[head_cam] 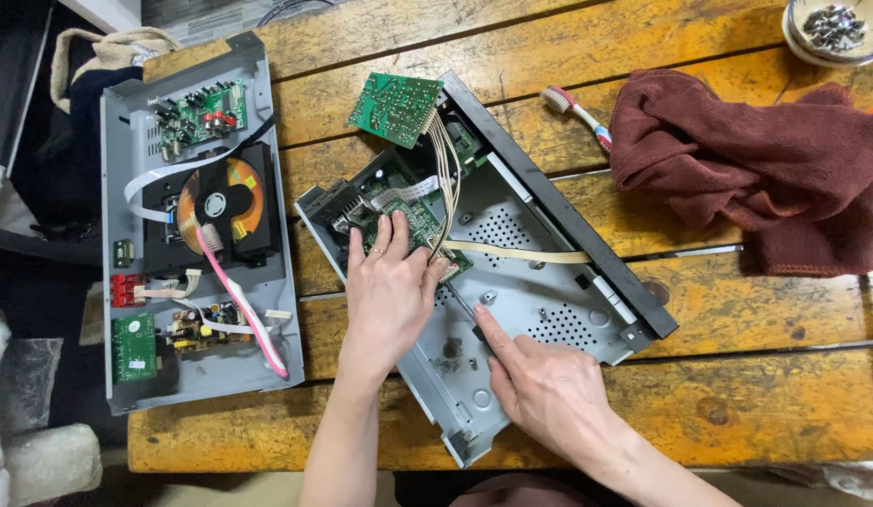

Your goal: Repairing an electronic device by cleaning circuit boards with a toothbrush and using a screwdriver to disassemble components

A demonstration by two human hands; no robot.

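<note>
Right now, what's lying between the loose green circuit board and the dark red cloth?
In the head view, a toothbrush lies on the wooden table between the green circuit board and the red cloth.

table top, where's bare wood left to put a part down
Bare table lies right of the open chassis, below the red cloth. A narrower strip runs along the top edge, above the toothbrush. The left is crowded: second chassis, both hands over the middle.
</note>
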